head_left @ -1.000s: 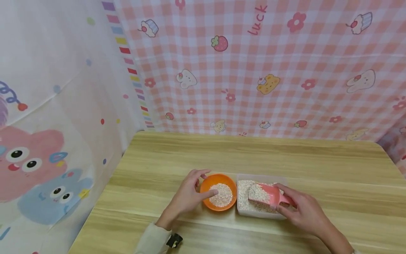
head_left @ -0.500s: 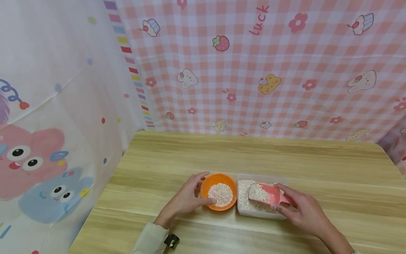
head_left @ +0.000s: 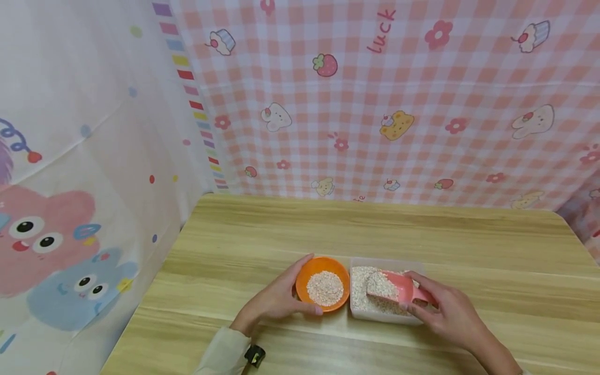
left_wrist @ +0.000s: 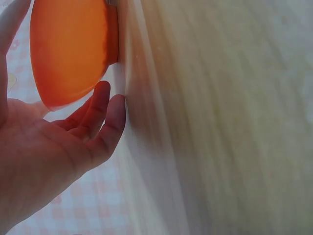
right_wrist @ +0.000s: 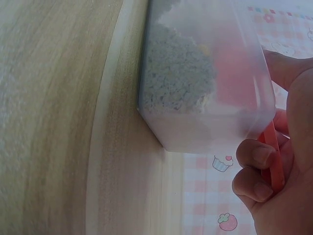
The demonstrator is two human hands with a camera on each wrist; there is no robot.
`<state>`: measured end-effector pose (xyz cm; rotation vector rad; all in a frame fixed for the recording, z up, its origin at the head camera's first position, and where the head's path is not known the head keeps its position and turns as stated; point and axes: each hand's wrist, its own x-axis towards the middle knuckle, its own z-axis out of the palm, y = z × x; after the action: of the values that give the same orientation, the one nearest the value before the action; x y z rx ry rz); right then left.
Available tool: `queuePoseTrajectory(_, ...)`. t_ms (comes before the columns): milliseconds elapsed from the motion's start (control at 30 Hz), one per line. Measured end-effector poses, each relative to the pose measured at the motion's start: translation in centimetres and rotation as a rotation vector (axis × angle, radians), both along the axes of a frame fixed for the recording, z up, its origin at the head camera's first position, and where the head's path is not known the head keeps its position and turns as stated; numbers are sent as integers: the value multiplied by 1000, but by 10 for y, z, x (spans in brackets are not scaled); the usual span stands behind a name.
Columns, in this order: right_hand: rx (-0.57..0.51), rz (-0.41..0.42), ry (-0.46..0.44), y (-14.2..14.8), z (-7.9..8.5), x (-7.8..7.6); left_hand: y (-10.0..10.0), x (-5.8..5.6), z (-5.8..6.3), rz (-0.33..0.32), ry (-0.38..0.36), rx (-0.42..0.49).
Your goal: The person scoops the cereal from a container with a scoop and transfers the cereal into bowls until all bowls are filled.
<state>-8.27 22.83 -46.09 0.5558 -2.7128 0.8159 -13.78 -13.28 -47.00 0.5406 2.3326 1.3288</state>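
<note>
An orange bowl (head_left: 303,272) stands on the table, holding a heap of pale flakes like oats (head_left: 325,288). My left hand (head_left: 280,294) curves round the bowl's left side, thumb at the near rim and fingers at the far one. In the left wrist view, the left hand (left_wrist: 54,142) has its bent fingers against or close beside the bowl (left_wrist: 73,49). Just right of the bowl is a clear plastic box (head_left: 384,316) of the same flakes. My right hand (head_left: 450,311) grips the handle of a pink scoop (head_left: 404,286), whose flake-filled head lies over the box's contents.
The wooden table (head_left: 290,224) reaches back to a pink checked cloth (head_left: 356,104) hung behind it. A white cartoon-print cloth (head_left: 117,146) hangs at the left. The bowl and box stand almost side by side near the table's middle.
My left thumb has moved from above the flakes in the bowl out to its near rim, and the fingers have come round the far side. The right hand and scoop have stayed still.
</note>
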Motion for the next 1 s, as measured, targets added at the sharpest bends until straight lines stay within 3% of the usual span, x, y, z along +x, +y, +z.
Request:
queuePoseTrajectory(367, -5, -4, -6, 0, 1, 0, 5, -1, 1, -14, -37, -34)
queuePoseTrajectory(733, 13, -14, -20, -2, 4, 2, 6, -2, 1, -3, -115, 18)
queuePoseTrajectory(1000, 4, -33, -23, -3, 2, 3, 6, -4, -1, -9, -120, 6)
